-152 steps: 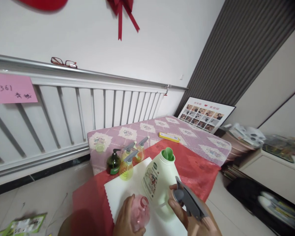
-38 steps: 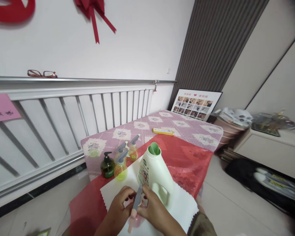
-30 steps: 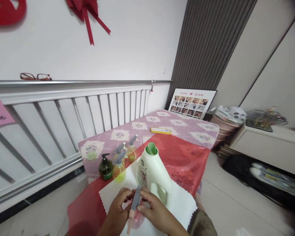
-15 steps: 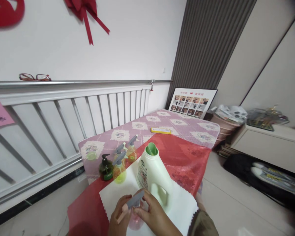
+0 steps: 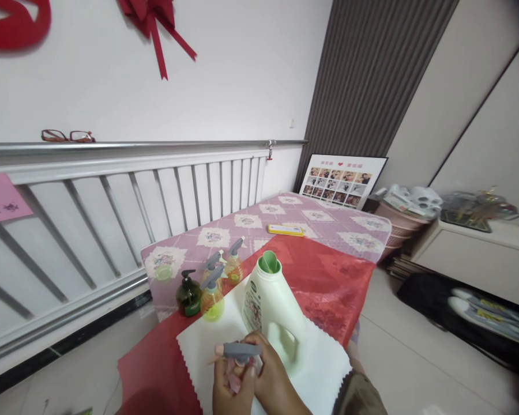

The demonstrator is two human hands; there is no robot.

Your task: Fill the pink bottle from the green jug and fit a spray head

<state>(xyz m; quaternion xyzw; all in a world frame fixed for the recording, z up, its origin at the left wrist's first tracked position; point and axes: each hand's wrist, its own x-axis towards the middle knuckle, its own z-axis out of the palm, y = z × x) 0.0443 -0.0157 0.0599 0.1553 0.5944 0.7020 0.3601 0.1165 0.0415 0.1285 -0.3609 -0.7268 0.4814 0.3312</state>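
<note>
Low in the head view, both my hands close around a small pink spray bottle (image 5: 234,381) with a grey trigger head (image 5: 242,349). My left hand (image 5: 229,395) wraps the bottle and the nozzle side. My right hand (image 5: 271,369) has its fingers at the rear of the head and its neck. Much of the bottle is hidden by the fingers. Just beyond stands a large pale green jug (image 5: 273,302), uncapped, its green spout (image 5: 269,263) showing. To its left are several yellow spray bottles (image 5: 212,304) and a dark green pump bottle (image 5: 189,295).
A white scalloped mat (image 5: 199,351) lies over a red cloth (image 5: 328,271) on the table. Farther back is a yellow-edged flat case (image 5: 286,230). A green cap (image 5: 163,272) lies at the left. A white radiator (image 5: 181,199) runs along the wall.
The grey trigger head has turned from slanted to nearly level, its nozzle pointing left. My hands have drawn closer together around the bottle. The view has shifted slightly.
</note>
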